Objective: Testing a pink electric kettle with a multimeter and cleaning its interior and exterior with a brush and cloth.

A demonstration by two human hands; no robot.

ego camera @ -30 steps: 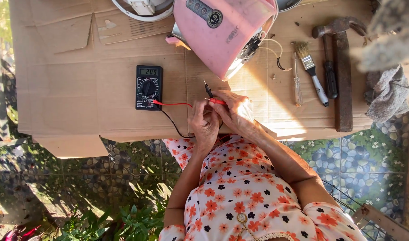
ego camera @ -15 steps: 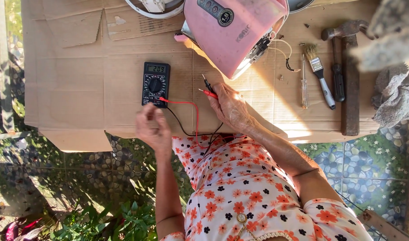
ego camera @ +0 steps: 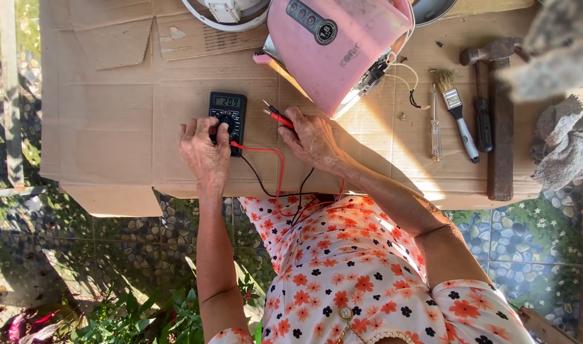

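Note:
A black multimeter (ego camera: 227,111) with a lit display lies on the cardboard-covered table (ego camera: 113,127). My left hand (ego camera: 204,150) rests on its lower half, fingers on the dial. My right hand (ego camera: 310,137) grips the red and black test probes (ego camera: 275,115), tips pointing up-left toward the multimeter. Red and black leads (ego camera: 272,169) loop from the meter down toward my floral dress. A pink appliance (ego camera: 336,44) lies tilted just above my right hand, its underside open with loose wires (ego camera: 409,86).
A screwdriver (ego camera: 435,124), a paintbrush (ego camera: 455,111), a dark tool (ego camera: 482,114) and a hammer (ego camera: 498,121) lie to the right. A grey rag (ego camera: 562,143) sits at the far right. A white round part (ego camera: 224,13) lies at the top. Pebbled tiles and plants lie below.
My left hand let go of the probes, moved left and settled on the multimeter's dial. My right hand now holds both probes near the pink appliance.

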